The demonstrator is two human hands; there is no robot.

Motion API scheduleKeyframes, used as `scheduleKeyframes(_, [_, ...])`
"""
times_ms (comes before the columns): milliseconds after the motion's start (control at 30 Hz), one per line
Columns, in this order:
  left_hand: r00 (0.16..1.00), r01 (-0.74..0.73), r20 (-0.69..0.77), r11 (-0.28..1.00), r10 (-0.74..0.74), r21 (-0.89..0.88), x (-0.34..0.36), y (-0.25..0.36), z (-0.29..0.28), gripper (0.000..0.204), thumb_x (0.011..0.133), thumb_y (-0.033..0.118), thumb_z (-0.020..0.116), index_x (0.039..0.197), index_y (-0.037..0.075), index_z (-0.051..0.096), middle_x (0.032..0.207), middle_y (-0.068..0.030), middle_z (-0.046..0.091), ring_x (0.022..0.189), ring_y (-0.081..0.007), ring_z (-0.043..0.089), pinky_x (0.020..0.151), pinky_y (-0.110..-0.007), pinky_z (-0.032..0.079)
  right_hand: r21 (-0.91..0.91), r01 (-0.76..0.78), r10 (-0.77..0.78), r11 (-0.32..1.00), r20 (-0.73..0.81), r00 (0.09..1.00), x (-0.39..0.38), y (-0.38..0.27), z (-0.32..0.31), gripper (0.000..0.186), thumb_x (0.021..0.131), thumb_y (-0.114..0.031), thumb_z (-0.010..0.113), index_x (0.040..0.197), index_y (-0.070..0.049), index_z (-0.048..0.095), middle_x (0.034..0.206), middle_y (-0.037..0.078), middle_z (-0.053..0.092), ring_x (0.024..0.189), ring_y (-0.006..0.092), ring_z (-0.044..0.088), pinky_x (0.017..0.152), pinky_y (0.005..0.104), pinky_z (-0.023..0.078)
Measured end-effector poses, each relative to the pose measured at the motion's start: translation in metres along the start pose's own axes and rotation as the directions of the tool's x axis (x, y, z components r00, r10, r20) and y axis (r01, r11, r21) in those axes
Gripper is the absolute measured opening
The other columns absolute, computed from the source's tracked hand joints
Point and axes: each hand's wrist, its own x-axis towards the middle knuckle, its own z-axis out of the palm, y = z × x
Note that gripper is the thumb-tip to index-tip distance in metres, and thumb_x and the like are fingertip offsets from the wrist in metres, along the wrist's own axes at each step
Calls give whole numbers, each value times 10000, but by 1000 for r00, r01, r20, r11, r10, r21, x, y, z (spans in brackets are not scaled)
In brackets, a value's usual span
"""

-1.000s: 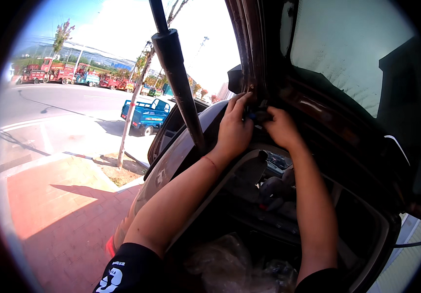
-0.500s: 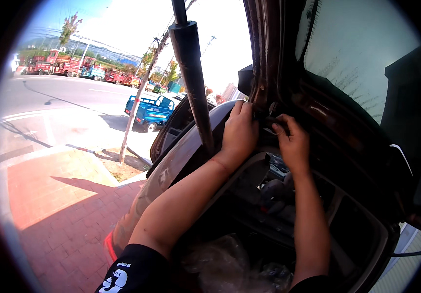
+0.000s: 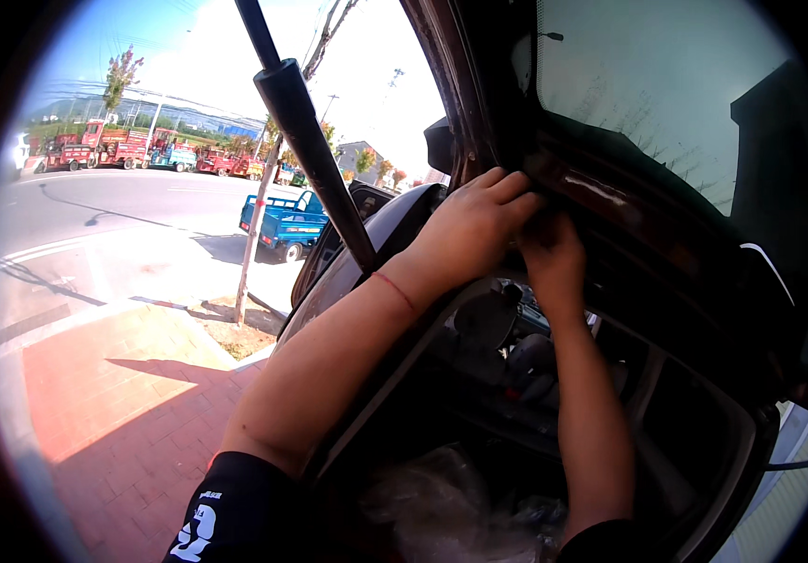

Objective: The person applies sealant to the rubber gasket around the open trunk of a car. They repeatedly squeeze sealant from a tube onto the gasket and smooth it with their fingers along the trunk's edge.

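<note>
Both hands are up at the upper corner of a car's open rear hatch opening. My left hand [image 3: 479, 220] has its fingers curled at the underside of the dark raised tailgate [image 3: 619, 206], near its inner edge. My right hand [image 3: 554, 258] is just to the right and lower, its fingers bent and partly behind the left one; whatever they grip is hidden. A black gas strut [image 3: 305, 127] slants down to the body beside my left wrist. The tailgate's glass [image 3: 657, 94] is at the upper right.
Below my arms, the dark cargo area holds crumpled clear plastic [image 3: 441, 497], with seats [image 3: 483, 319] beyond. Left lie red brick paving [image 3: 113, 403], a thin tree trunk [image 3: 246, 272], a road [image 3: 94, 206], a blue cargo three-wheeler [image 3: 277, 225] and parked red cargo vehicles [image 3: 122, 150].
My left hand has moved right and up, now overlapping my right hand's fingertips. The dark part seen between my hands earlier is hidden. The view has shifted slightly.
</note>
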Motion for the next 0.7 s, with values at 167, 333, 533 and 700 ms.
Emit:
scheduleKeyframes(167, [999,43,14,986,-42,-162,2,1,0,287,836,-38,615,1112,41,633,1107,-122,601,998,-354,632,833,-403,538,-340,100,-151,935,-128,980,-4,-8,-3,314,889,-127,719,1177,-51,623,982,188,701,906,269,716,803,364,547])
scheduleKeyframes(333, [803,591,71,777,-592,-216,-27,-26,16,253,959,83,571,1188,-19,604,1057,-188,682,1013,-298,674,823,-392,533,-418,-256,297,872,34,954,6,-32,-9,352,858,-211,706,1165,-49,643,892,225,697,874,371,709,776,421,541])
scheduleKeyframes(533, [314,841,617,-90,-721,-534,8,-13,9,331,1008,220,579,1227,-23,636,1083,-107,699,956,-199,663,834,-324,516,-412,-174,246,894,128,961,21,-22,-17,389,874,-313,706,1072,20,674,903,236,710,878,375,708,778,426,532])
scheduleKeyframes(700, [406,808,544,10,-734,-590,-6,-30,32,366,996,236,586,1229,-42,629,1070,-95,688,951,-170,646,852,-303,506,-355,-197,256,914,129,958,29,-24,-6,393,936,-345,700,996,43,675,834,158,690,794,221,654,745,337,497])
